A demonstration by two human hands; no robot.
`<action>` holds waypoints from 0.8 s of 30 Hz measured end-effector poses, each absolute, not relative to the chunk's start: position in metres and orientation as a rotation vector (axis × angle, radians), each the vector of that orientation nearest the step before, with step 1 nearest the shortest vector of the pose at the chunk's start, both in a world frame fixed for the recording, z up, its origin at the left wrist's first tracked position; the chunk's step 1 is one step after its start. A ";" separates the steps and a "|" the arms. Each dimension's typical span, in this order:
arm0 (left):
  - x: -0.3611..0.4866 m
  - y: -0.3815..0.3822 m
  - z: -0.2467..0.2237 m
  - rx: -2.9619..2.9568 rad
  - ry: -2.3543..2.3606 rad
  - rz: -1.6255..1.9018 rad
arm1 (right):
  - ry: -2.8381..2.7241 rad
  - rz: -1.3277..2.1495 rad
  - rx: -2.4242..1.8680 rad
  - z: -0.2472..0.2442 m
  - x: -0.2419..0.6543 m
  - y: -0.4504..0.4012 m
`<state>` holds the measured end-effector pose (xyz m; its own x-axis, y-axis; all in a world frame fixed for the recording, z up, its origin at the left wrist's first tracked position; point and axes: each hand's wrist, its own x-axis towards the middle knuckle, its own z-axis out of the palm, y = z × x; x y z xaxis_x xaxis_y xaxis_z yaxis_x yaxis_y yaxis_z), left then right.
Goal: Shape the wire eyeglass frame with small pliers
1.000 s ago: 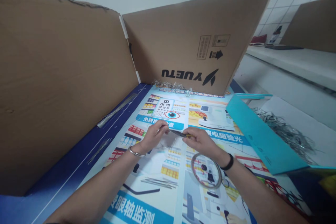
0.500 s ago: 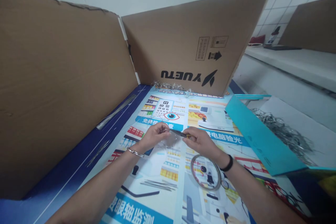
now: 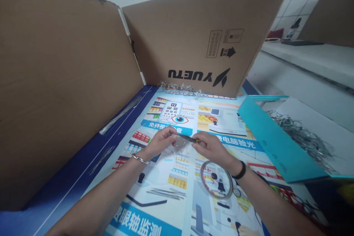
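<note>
Near field: straight, thin silver-grey wires point(image 3: 167, 193), several pcs, lie loose on the printed blue-and-white sheet point(image 3: 162, 169); exact no. n/a, they overlap. To their right, qty 1 large grey wire ring point(image 3: 202, 179), w/ a smaller dark ring point(image 3: 237, 192) just beside it.

Hands: 2, both narrow. R hand point(image 3: 208, 145) is closed round qty 1 slim, dark-tipped tool w/ yellowish grip point(image 3: 186, 138), prob. pliers or similar. L hand point(image 3: 165, 140) is pinched at the tool's tip, apparently on a fine, shiny wire piece point(image 3: 177, 145); piece is btwn the hands, just above the sheet, too small to count strands.

Step in hand, as judged: tool working the piece at L fingertips. Next move seems to call for a firm L pinch and fine control of the tip, fingers out of the bite.

Mid field, R side: qty 1 turquoise open box point(image 3: 279, 143) w/ tangled silver wire pieces point(image 3: 301, 136), uncountable. L side: 2 groups of thin straight strips on the dark-blue border, approx. only.

Far: heap of clear-and-silver bits point(image 3: 179, 87) along the foot of the printed brown cardboard panel point(image 3: 193, 40); 2 panels meet at the corner.
</note>
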<state>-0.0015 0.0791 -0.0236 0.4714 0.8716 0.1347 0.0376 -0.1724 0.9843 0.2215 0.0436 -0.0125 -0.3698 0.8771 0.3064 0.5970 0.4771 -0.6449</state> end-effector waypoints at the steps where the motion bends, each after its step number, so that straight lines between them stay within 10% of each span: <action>1: -0.002 0.079 -0.024 1.578 0.814 0.914 | -2.095 0.585 -1.214 -0.012 0.222 0.044; 24: -0.001 0.079 -0.024 1.538 0.813 0.907 | -2.101 0.592 -1.189 -0.015 0.221 0.043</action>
<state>-0.0008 0.0786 -0.0241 0.4679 0.8760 0.1174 0.0213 -0.1440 0.9893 0.2211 0.0430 -0.0148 -0.3824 0.8700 0.3113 0.5797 0.4882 -0.6524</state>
